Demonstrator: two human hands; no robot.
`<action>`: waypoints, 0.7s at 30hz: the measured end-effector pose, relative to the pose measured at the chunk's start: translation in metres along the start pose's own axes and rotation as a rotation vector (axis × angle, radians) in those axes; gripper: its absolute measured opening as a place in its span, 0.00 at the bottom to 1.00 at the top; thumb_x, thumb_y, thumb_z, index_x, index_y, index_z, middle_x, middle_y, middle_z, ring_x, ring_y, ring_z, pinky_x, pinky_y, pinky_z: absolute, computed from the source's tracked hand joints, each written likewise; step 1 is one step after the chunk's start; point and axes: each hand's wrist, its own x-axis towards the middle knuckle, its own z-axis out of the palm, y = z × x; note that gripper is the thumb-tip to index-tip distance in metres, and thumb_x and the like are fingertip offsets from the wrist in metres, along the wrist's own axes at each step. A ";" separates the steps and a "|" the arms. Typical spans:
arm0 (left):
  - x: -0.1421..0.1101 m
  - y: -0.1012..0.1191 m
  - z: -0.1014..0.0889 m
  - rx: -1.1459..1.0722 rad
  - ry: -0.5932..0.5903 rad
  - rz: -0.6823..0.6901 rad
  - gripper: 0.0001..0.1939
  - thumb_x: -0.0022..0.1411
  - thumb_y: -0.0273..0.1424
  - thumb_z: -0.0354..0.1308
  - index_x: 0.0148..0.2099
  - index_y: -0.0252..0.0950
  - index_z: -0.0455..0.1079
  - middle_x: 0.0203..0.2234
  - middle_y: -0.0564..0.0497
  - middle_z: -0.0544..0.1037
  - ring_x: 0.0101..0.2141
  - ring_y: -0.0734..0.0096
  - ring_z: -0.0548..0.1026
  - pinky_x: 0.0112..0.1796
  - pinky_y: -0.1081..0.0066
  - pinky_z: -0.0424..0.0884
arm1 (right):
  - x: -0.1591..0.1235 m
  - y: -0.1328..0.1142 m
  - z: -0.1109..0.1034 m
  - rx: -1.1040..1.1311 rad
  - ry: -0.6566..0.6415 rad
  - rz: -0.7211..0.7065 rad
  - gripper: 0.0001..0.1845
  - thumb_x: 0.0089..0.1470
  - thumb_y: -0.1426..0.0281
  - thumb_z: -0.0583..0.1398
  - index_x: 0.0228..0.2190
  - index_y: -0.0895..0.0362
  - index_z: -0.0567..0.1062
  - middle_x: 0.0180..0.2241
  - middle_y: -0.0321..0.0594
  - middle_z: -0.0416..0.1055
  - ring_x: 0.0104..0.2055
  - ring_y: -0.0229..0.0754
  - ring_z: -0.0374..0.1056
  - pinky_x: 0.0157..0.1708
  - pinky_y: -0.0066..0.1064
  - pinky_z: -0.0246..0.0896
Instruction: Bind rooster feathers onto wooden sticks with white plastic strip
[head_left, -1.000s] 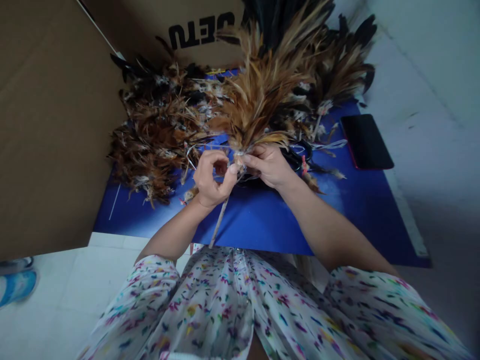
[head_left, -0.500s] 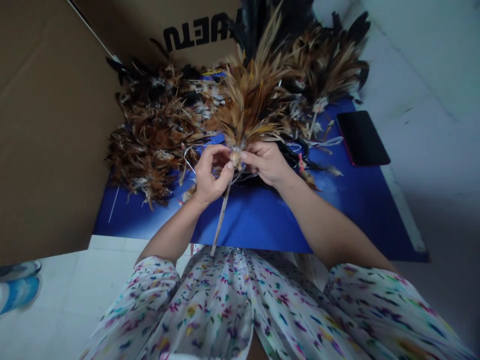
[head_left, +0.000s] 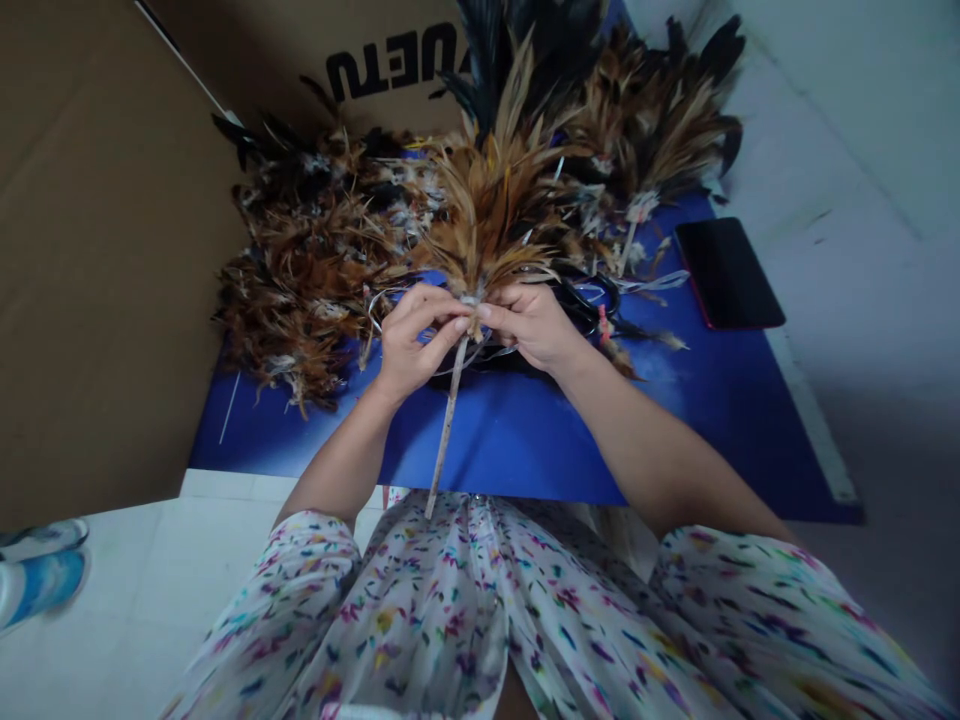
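Observation:
A feather duster (head_left: 487, 205) of brown and black feathers fans away from me, its thin stick (head_left: 446, 435) pointing toward my lap. My left hand (head_left: 420, 335) pinches the base of the feathers from the left, thumb and fingertips meeting there. From the right, my right hand (head_left: 531, 322) grips the same bound base between thumb and bent fingers. Whether a thread or tie lies under the fingertips is too small to tell. Just right of my right hand, the black handles of scissors (head_left: 611, 295) show, partly hidden.
Loose brown feathers (head_left: 307, 270) lie heaped at the left of the blue table (head_left: 540, 440). Another feather bunch (head_left: 652, 140) lies at the back right. A phone (head_left: 729, 273) rests near the right edge. Cardboard (head_left: 90, 260) walls the left and back.
The feather duster has tilted slightly to the left at its top. My left hand has shifted a little left and its fingers have drawn closer together at the base.

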 end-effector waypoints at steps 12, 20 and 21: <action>-0.007 -0.009 0.006 -0.421 0.050 -0.410 0.06 0.62 0.37 0.62 0.37 0.40 0.76 0.31 0.54 0.74 0.21 0.83 0.69 0.21 0.76 0.67 | 0.000 0.001 -0.001 -0.056 -0.040 0.014 0.24 0.37 0.52 0.73 0.22 0.60 0.75 0.14 0.28 0.59 0.15 0.26 0.47 0.14 0.24 0.37; -0.010 -0.001 0.011 -0.149 0.149 -0.220 0.12 0.63 0.40 0.60 0.34 0.38 0.74 0.32 0.50 0.75 0.34 0.74 0.75 0.34 0.71 0.72 | 0.000 0.004 0.001 -0.017 -0.146 0.089 0.27 0.36 0.51 0.73 0.21 0.60 0.72 0.16 0.29 0.62 0.15 0.26 0.48 0.14 0.25 0.37; -0.011 -0.001 0.012 -0.144 0.144 -0.221 0.13 0.64 0.42 0.59 0.34 0.38 0.74 0.33 0.50 0.76 0.34 0.73 0.76 0.35 0.70 0.73 | 0.000 0.004 0.001 -0.016 -0.153 0.105 0.27 0.36 0.51 0.73 0.21 0.60 0.72 0.16 0.29 0.62 0.15 0.26 0.48 0.14 0.25 0.37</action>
